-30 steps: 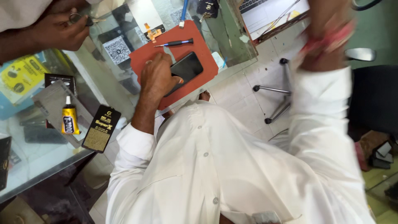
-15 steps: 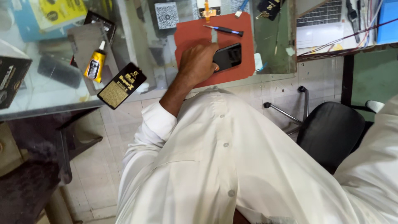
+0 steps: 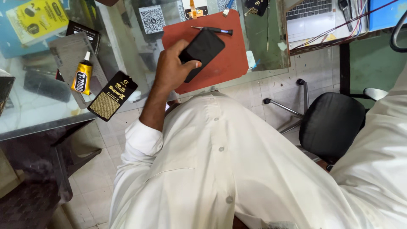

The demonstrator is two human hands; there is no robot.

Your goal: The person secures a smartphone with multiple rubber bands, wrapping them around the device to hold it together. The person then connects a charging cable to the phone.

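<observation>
My left hand (image 3: 171, 70) grips a black phone (image 3: 202, 51) by its lower end, thumb across its face. The phone is held tilted over a red work mat (image 3: 227, 65) that lies on the glass counter (image 3: 265, 46). A thin dark-handled tool (image 3: 214, 29) rests on the far part of the mat, just beyond the phone. My rolled white sleeve (image 3: 142, 138) shows below the hand. Only my right sleeve (image 3: 381, 140) is visible at the right edge; the right hand itself is out of frame.
On the counter to the left lie a yellow glue tube (image 3: 82, 77), a black and gold packet (image 3: 112, 95) and a yellow box (image 3: 36, 17). A laptop (image 3: 307, 15) sits at the back right. A black swivel chair (image 3: 330, 125) stands on the tiled floor.
The view has swung so the counter sits higher and more level. My left hand, earlier pressing the phone on the mat, now grasps it and holds it tilted. Another person's hands have left view.
</observation>
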